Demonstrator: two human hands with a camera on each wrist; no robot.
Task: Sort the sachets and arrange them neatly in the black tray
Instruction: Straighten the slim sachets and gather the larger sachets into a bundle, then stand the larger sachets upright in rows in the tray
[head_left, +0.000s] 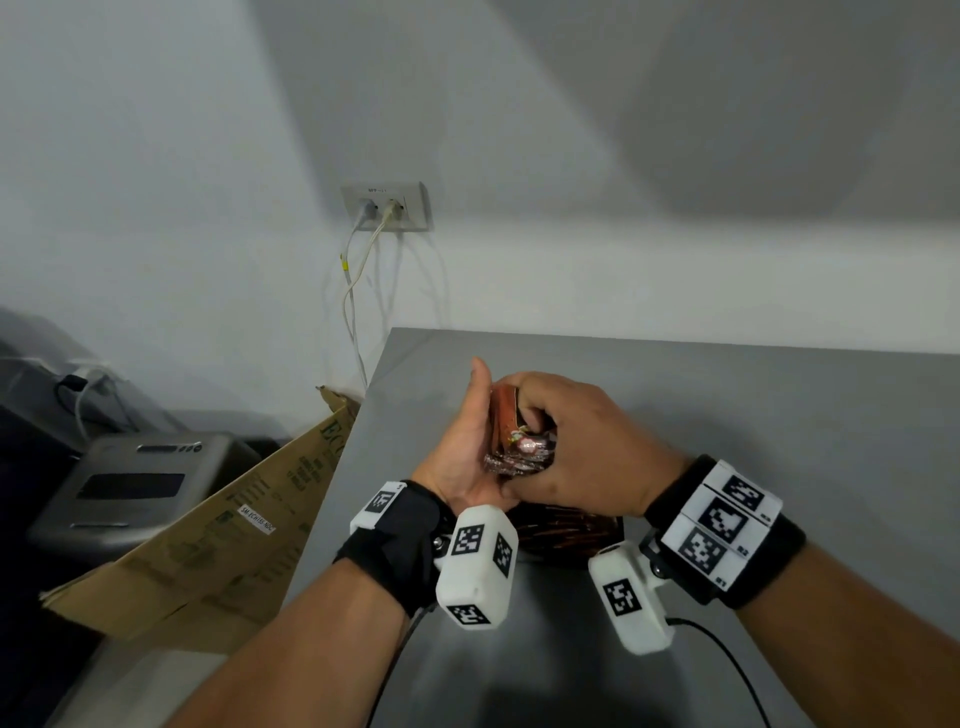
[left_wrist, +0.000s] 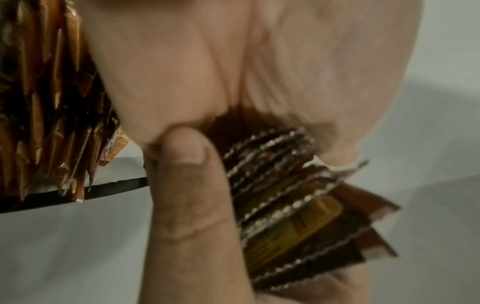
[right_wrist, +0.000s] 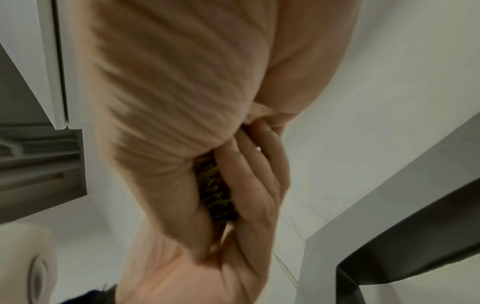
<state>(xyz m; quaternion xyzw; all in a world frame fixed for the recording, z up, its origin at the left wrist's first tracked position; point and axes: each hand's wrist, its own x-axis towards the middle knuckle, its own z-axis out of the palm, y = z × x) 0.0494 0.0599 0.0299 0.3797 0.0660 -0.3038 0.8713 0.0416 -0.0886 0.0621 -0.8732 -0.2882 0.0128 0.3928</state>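
Observation:
A stack of brown and orange sachets (head_left: 511, 441) is held between both hands above the grey table. My left hand (head_left: 460, 447) cradles the stack from the left, thumb pointing up. My right hand (head_left: 576, 441) grips it from the right, fingers curled over the top. In the left wrist view the stack's crimped edges (left_wrist: 285, 205) fan out behind a thumb (left_wrist: 187, 205). The right wrist view shows only a dark strip of the stack (right_wrist: 218, 191) between the palms. Just below the hands, more sachets (head_left: 566, 527) stand on edge in the black tray (left_wrist: 116, 186), whose rim (right_wrist: 415, 246) shows at the lower right.
The grey table (head_left: 727, 415) ends at its left edge close to my left hand. Beyond that edge lie a flattened cardboard box (head_left: 208, 519) and a grey appliance (head_left: 130, 478). A wall socket (head_left: 387, 208) with hanging cables sits behind the table corner.

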